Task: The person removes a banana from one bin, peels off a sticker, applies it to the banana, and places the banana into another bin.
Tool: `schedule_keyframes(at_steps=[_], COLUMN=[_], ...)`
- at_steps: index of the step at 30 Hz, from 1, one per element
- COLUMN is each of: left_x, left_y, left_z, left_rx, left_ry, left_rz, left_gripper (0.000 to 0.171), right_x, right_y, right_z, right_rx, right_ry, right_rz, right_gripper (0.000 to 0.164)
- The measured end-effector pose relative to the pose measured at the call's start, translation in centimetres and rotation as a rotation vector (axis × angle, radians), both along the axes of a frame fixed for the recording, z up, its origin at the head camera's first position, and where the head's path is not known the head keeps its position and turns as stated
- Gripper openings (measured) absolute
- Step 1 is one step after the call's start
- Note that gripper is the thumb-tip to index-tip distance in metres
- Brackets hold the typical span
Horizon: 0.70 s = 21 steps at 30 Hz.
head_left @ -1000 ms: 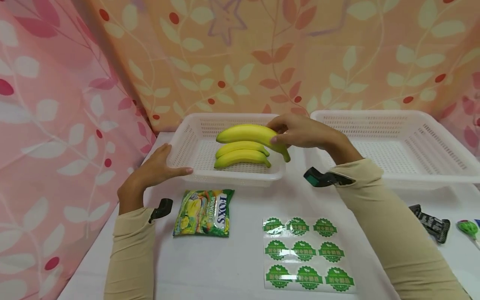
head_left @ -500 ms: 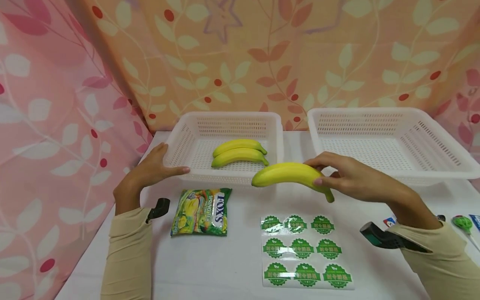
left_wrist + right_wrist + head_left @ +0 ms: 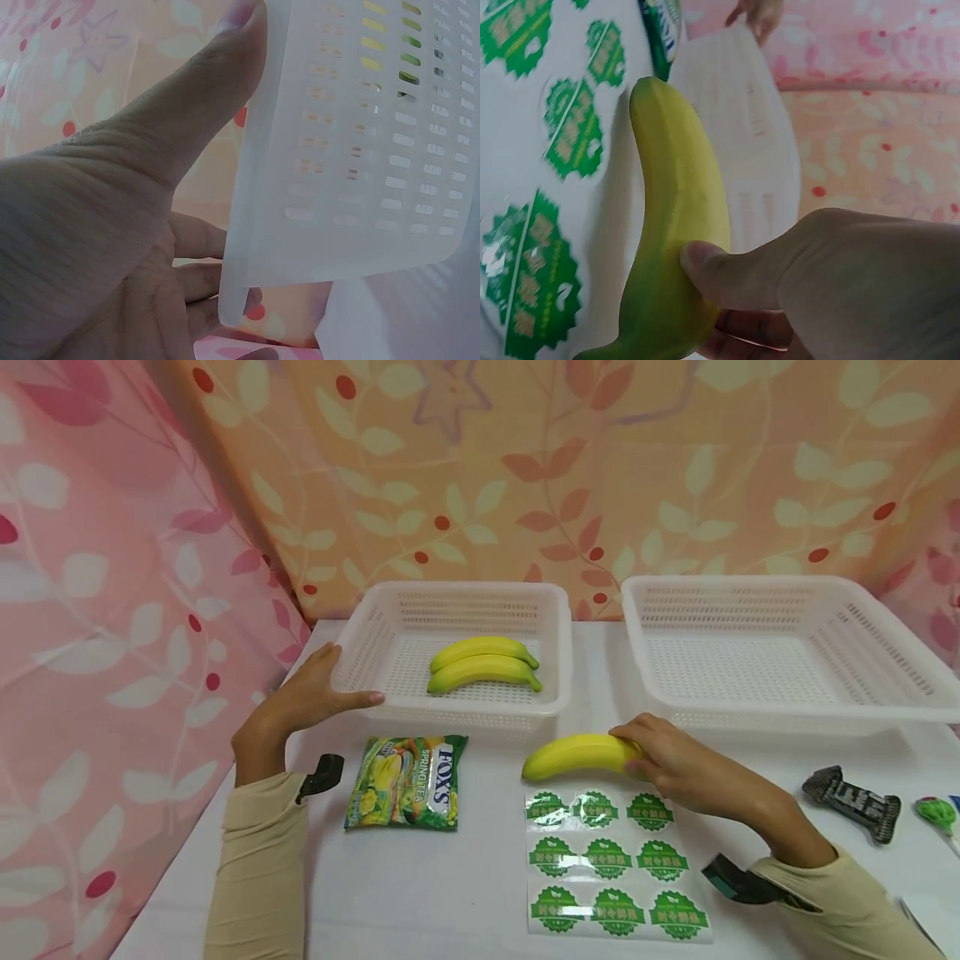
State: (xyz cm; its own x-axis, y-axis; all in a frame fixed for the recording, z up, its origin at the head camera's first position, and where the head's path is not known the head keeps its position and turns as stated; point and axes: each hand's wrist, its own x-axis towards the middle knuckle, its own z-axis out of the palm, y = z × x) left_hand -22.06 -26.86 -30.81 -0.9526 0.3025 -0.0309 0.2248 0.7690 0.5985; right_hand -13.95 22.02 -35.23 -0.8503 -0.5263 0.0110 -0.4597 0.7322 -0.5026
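My right hand (image 3: 686,764) pinches a yellow banana (image 3: 577,755) near its stem end. In the right wrist view the thumb lies on the near side of the banana (image 3: 676,217), and the other fingers are partly hidden behind it. The banana is just beyond the top row of a sheet of green round stickers (image 3: 606,865); whether it touches the table I cannot tell. Two more bananas (image 3: 483,672) lie side by side in the smaller white basket (image 3: 465,709). At that basket's front left corner rests my left hand (image 3: 300,697), thumb along the rim, fingers around the side.
A green-and-yellow FOX'S Spring Tea packet (image 3: 408,782) lies in front of the smaller basket. To the right stands a larger white basket (image 3: 810,712). A black wrapped bar (image 3: 851,802) and a green lollipop (image 3: 937,814) are at the far right. Patterned cloth (image 3: 480,485) hangs behind.
My right hand has lifted one banana out of the smaller basket and brought it right, toward me and down, close to the sticker sheet. The left hand has stayed at the basket corner.
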Motion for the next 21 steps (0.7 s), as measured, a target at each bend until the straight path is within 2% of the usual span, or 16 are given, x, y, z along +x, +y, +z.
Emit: schedule_keyframes(at_steps=[3, 7, 10, 12, 14, 17, 19, 21], left_x=[0.1, 0.8, 1.7, 2.4, 3.2, 4.4, 5.1, 5.7], left_y=[0.3, 1.0, 2.5, 4.0, 5.7, 8.4, 10.5, 12.6], left_z=[0.2, 1.0, 2.1, 2.8, 3.3, 3.3, 2.8, 1.7], left_rx=[-0.012, -0.087, -0.146, -0.127, -0.068, 0.045, 0.077, 0.071], left_ry=[-0.017, -0.022, -0.003, 0.02, 0.041, 0.04, 0.008, -0.053], left_rz=[0.016, 0.054, 0.078, 0.062, 0.004, -0.151, -0.262, -0.351], left_gripper=[0.084, 0.084, 0.086, 0.078, 0.065, 0.043, 0.04, 0.043], right_x=[-0.5, -0.9, -1.0, -1.1, -1.2, -1.4, -1.5, -1.6], right_y=[0.3, 0.8, 1.0, 1.1, 1.2, 1.2, 1.3, 1.3], right_z=[-0.8, -1.3, -1.6, -1.7, -1.8, -2.1, -2.2, -2.3], right_rx=[-0.009, -0.04, -0.057, -0.061, -0.061, -0.059, -0.059, -0.058], right_ry=[-0.013, -0.061, -0.077, -0.075, -0.074, -0.061, -0.05, -0.038], right_rz=[-0.022, -0.07, -0.094, -0.1, -0.105, -0.106, -0.105, -0.102], right_gripper=[0.038, 0.04, 0.041, 0.041, 0.042, 0.042, 0.042, 0.042])
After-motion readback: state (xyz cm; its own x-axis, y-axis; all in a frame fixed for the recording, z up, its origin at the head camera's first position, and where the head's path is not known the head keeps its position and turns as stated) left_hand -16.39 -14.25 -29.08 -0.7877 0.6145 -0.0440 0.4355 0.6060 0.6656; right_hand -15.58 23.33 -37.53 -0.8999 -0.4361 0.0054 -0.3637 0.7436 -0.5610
